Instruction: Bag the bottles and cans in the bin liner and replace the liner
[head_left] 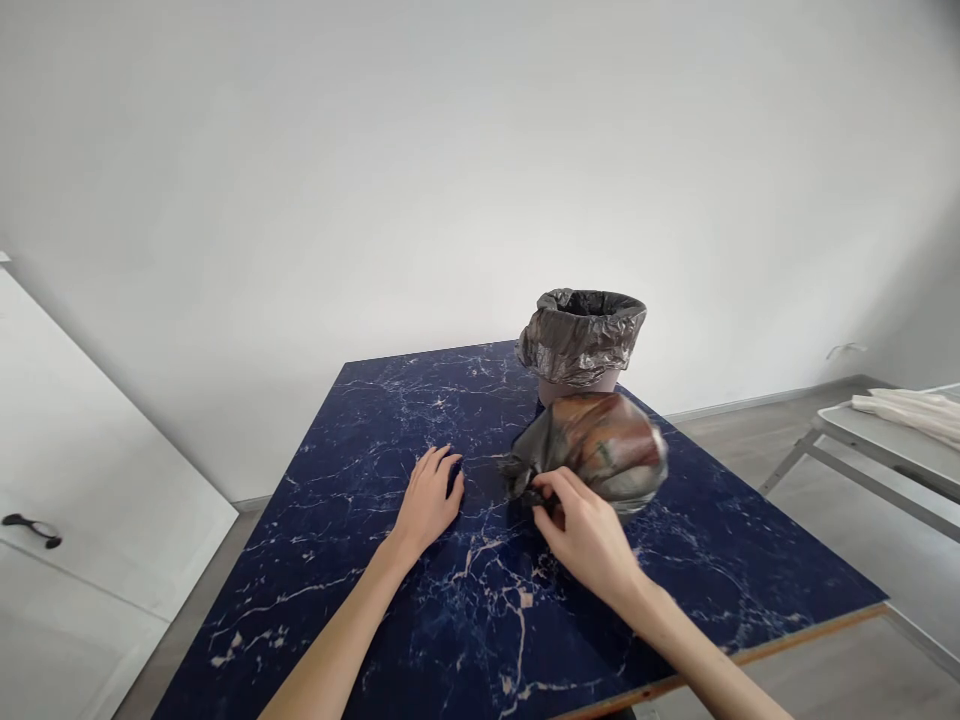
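Observation:
A filled dark see-through garbage bag [604,445] is on the right part of the blue table, with brownish and reddish contents showing through its film. My right hand [581,520] pinches its gathered neck, at the bag's left end. Just behind it stands a trash can [577,393], lined with a grey bag [581,340] that is folded over the rim. My left hand [433,495] rests on the tabletop left of the bag, fingers stretched out and holding nothing. What exactly fills the garbage bag cannot be made out.
The dark blue marbled table [315,520] has a bare wooden front edge. At the left is a white cabinet [82,480] with a black handle. To the right stands a folding ironing-board-like stand [892,450] with white cloth [911,410] on it. A pale wall rises behind.

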